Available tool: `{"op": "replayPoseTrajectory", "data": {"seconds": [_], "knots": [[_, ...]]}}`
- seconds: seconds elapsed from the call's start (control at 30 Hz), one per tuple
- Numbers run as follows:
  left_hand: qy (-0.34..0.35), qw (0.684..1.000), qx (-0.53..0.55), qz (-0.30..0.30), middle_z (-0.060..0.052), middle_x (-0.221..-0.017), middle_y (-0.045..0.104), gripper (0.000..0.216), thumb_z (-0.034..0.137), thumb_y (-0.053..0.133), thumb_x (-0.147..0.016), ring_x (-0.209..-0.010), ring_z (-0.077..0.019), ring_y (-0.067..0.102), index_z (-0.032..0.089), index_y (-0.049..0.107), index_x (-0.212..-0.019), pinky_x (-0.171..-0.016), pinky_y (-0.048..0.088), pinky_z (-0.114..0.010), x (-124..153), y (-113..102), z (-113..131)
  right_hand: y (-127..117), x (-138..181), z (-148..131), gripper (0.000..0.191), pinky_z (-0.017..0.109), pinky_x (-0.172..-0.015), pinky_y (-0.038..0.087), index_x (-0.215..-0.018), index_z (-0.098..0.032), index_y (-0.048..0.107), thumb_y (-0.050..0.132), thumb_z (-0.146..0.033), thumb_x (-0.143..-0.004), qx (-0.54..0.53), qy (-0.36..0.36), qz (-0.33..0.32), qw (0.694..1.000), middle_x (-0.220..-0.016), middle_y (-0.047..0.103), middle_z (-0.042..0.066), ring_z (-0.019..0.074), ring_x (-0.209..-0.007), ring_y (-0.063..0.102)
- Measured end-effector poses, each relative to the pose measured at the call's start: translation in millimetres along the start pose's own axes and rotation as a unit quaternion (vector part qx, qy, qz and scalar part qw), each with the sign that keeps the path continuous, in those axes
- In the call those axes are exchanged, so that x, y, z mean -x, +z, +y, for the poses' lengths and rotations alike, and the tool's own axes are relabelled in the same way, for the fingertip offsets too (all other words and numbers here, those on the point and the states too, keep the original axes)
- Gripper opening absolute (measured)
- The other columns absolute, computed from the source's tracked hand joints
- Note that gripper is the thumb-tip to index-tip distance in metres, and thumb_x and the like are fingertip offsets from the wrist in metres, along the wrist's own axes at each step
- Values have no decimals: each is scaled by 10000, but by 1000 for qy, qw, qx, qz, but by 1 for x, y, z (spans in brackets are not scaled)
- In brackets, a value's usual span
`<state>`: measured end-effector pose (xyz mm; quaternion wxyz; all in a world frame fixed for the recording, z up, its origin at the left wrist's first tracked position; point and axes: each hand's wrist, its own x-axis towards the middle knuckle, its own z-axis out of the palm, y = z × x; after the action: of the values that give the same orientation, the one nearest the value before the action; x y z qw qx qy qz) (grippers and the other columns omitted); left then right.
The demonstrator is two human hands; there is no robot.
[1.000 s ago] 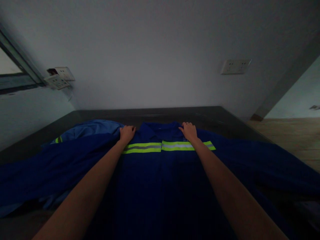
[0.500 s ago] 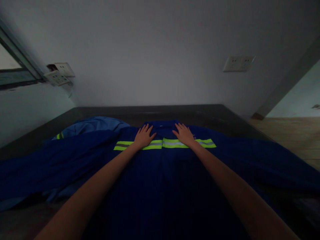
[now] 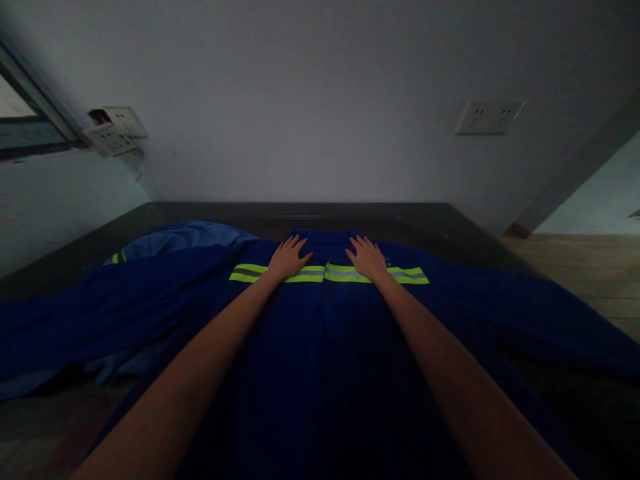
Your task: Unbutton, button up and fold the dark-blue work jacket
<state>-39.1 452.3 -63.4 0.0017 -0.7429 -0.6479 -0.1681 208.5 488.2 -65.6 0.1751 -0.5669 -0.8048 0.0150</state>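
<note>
A dark blue work jacket (image 3: 300, 327) lies spread out with its collar at the far side and its sleeves stretched left and right. Yellow-green reflective strips (image 3: 410, 275) with a grey band cross its chest. My left hand (image 3: 290, 257) rests flat on the jacket left of the collar, fingers spread. On the other side of the collar, my right hand (image 3: 367, 257) also lies flat with its fingers apart. Both wrists pass over the reflective strips. The lower part of the jacket is in deep shadow.
Beneath the jacket is a dark tabletop (image 3: 420, 212) against a pale wall (image 3: 300, 100). A lighter blue garment (image 3: 190, 233) lies bunched under the left sleeve. Wall sockets (image 3: 490, 118) are at the right, with more sockets (image 3: 117, 137) at the left. Wooden flooring (image 3: 575, 257) shows at far right.
The camera view has tilted slightly, so the jacket and hands appear a little higher. Both hands stay flat on the jacket near the collar, with hardly any shift over the cloth.
</note>
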Motion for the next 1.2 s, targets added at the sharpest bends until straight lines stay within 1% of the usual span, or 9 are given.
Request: {"op": "replayPoseTrajectory", "data": {"seconds": [0.17, 0.27, 0.47, 0.6, 0.67, 0.77, 0.9, 1.03, 1.2], "knots": [[43, 993, 13, 106, -108, -1365, 486, 403, 335, 464, -900, -1302, -256, 383, 206, 507, -1280, -1133, 166, -455, 17, -22, 18, -28, 14, -15, 407, 488, -1059, 256, -1287, -141, 517, 357, -296, -946, -24, -5, 65, 998, -1361, 494, 158, 282, -1310, 341], [64, 988, 56, 131, -81, -1271, 549, 325, 209, 445, -889, -1236, -242, 438, 234, 558, -1193, -1090, 245, -456, 45, -41, 37, -52, 40, -31, 334, 407, -998, 343, -1184, -160, 586, 388, -257, -933, -49, -39, 81, 995, -1222, 585, 137, 258, -1197, 441], [152, 967, 204, 8, -58, -1001, 639, 206, 149, 466, -845, -985, -204, 580, 218, 630, -949, -897, 448, -346, 131, -75, 79, -88, 132, -66, 174, 314, -859, 410, -914, -214, 666, 494, -213, -886, -146, -149, 16, 978, -948, 663, 44, 199, -941, 555], [170, 955, 235, -55, -41, -900, 638, 196, 119, 462, -831, -849, -170, 600, 209, 624, -896, -775, 474, -279, 176, -89, 98, -104, 184, -88, 114, 264, -676, 421, -849, -204, 667, 562, -166, -828, -238, -129, -71, 960, -769, 624, 16, 161, -734, 552], [172, 955, 233, -70, -36, -861, 636, 187, 126, 458, -841, -809, -165, 598, 205, 621, -884, -738, 469, -267, 190, -89, 103, -108, 202, -97, 89, 261, -676, 414, -842, -203, 655, 583, -160, -814, -230, -126, -84, 961, -752, 609, 8, 156, -726, 547], [162, 961, 213, -74, -36, -846, 636, 173, 125, 473, -833, -782, -166, 598, 201, 616, -895, -712, 467, -266, 201, -82, 106, -108, 219, -109, 41, 280, -722, 410, -857, -205, 611, 605, -205, -817, -155, -125, -91, 976, -801, 617, 16, 175, -802, 565], [116, 972, 199, -45, -51, -914, 650, 206, 103, 475, -830, -852, -180, 610, 195, 603, -964, -778, 479, -287, 209, -70, 107, -102, 225, -118, 146, 294, -733, 417, -935, -209, 548, 603, -304, -839, -69, -57, -103, 991, -950, 632, 59, 206, -900, 592], [78, 979, 189, -26, -86, -956, 642, 235, 100, 434, -857, -896, -198, 605, 168, 604, -1003, -822, 475, -323, 210, -65, 111, -94, 223, -119, 205, 301, -716, 431, -992, -195, 512, 587, -312, -841, -59, -4, -104, 993, -1009, 626, 100, 226, -924, 610], [44, 984, 170, -31, -81, -941, 627, 161, 133, 511, -832, -871, -201, 604, 161, 629, -939, -792, 476, -311, 206, -65, 118, -91, 220, -118, 235, 292, -727, 431, -1051, -183, 494, 547, -207, -823, -50, 27, -103, 993, -1002, 641, 99, 225, -936, 621]]}}
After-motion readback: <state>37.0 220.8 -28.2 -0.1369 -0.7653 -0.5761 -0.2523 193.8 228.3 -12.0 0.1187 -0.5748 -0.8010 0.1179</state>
